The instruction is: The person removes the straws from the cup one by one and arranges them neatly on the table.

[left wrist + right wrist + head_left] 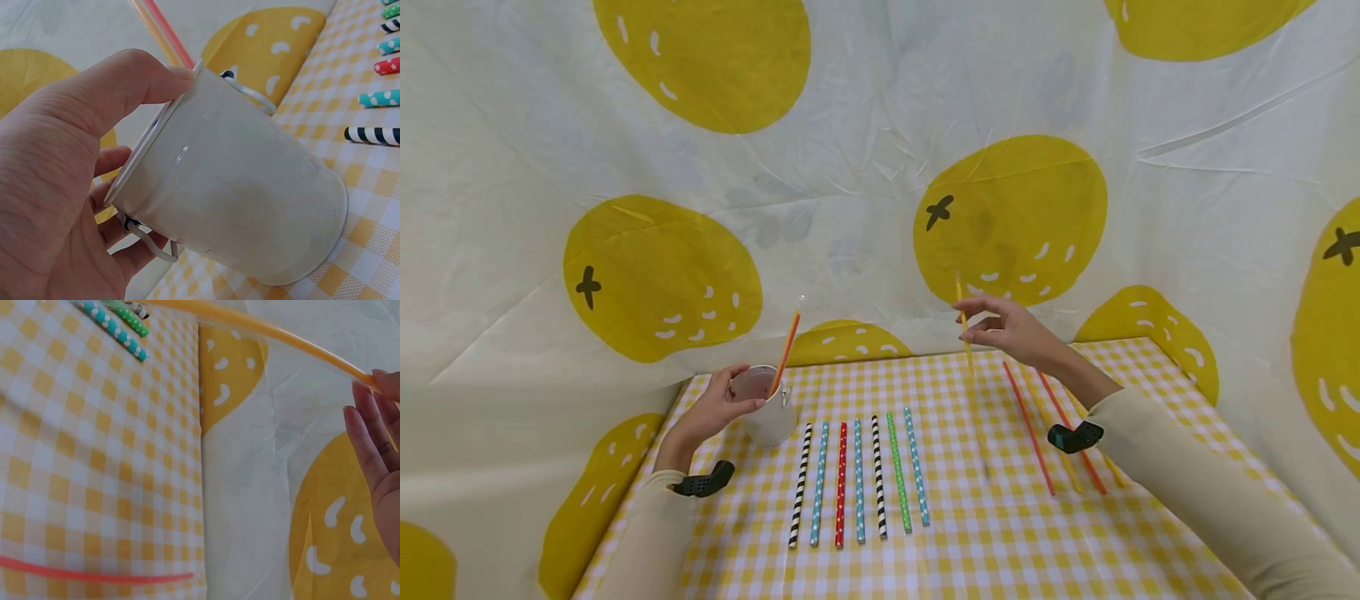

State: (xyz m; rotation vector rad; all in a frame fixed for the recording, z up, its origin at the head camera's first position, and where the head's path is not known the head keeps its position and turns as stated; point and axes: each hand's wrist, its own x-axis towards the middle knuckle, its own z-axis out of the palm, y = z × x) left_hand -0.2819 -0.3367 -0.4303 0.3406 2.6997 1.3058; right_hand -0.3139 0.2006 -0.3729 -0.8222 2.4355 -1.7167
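My left hand (709,417) grips the rim of a white pail (769,427), thumb along the edge in the left wrist view. Small wire handles (250,94) hang at the pail's sides. An orange straw (161,34) and a pink-red straw (172,31) lean together out of its mouth. Over the back of the table, my right hand (1018,335) pinches a yellow straw (967,346) between thumb and fingers near its upper part. The straw hangs down and looks slightly bent in the right wrist view. The pail's inside bottom is hidden.
Patterned straws lie in a row mid-table: black-striped (801,487), blue dotted (820,487), red dotted (841,492) and green dotted (899,475) among them. Right of them lie red straws (1028,429) and yellow straws (1051,433), partly behind my right forearm. A lemon-print sheet (850,208) hangs behind the checked tablecloth (955,550).
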